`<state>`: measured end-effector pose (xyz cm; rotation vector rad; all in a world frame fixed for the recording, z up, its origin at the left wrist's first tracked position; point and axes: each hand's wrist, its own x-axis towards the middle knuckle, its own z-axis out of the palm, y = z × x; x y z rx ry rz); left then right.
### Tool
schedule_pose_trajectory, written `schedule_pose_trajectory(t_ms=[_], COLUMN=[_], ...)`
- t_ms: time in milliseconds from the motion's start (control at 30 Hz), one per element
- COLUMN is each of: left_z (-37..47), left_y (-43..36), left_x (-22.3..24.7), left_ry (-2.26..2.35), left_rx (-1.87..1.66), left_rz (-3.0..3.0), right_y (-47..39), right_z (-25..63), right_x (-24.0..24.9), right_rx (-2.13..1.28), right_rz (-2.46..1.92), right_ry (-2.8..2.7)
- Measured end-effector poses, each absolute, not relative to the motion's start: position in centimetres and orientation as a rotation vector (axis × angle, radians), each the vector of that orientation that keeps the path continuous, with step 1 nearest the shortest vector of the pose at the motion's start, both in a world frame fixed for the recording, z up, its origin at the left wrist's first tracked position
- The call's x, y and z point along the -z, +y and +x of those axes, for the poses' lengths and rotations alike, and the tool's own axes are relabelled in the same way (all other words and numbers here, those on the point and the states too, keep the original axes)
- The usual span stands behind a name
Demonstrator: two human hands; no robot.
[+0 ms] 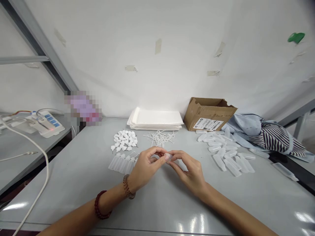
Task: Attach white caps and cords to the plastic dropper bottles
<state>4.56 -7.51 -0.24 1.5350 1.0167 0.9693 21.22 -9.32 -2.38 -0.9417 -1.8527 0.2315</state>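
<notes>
In front of me, above the grey table [159, 203], both hands meet around a small translucent plastic bottle [168, 156]. My left hand [145, 167] pinches it between thumb and fingers. From the other side, the fingers of my right hand [190, 168] close on it too, and most of the bottle is hidden. Close behind my left hand lies a row of translucent bottles [121, 164] with white tops. A cluster of small white caps [125, 140] sits beyond that row. Thin white tubes [161, 137] form a loose heap just past my fingertips.
Loose translucent bottles [230, 154] are scattered at the right. A stack of white envelopes [157, 119] and an open cardboard box [209, 114] stand against the wall. Folded clothing [273, 134] lies at the right edge. A white cable [45, 167] hangs across the left, near a power strip [49, 124].
</notes>
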Motion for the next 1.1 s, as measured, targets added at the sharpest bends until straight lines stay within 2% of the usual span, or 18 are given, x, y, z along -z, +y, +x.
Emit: schedule_pose_trajectory(t_ms=[567,667,867,1100], left_z=[4.4,4.1,3.6,3.6], left_y=[-7.4,-7.1,-6.8,-6.8], left_x=[0.0,-0.4,-0.6,-0.6], left_ry=[1.032,0.978,0.857,0.880], left_rx=[-0.955,-0.942,-0.950,-0.951], left_rz=[1.557,1.516,1.568,1.697], right_y=[-9.5,-9.4,-9.1,-8.9], right_z=[21.2,21.4,22.2,22.3], right_x=[2.0,1.3,0.0,0.1], right_rx=[-0.542,-0.749,-1.451,-1.573], right_rz=[-1.073,-1.080,-0.978,-0.909], right_ry=[-1.748,-1.694,-1.536,-1.477])
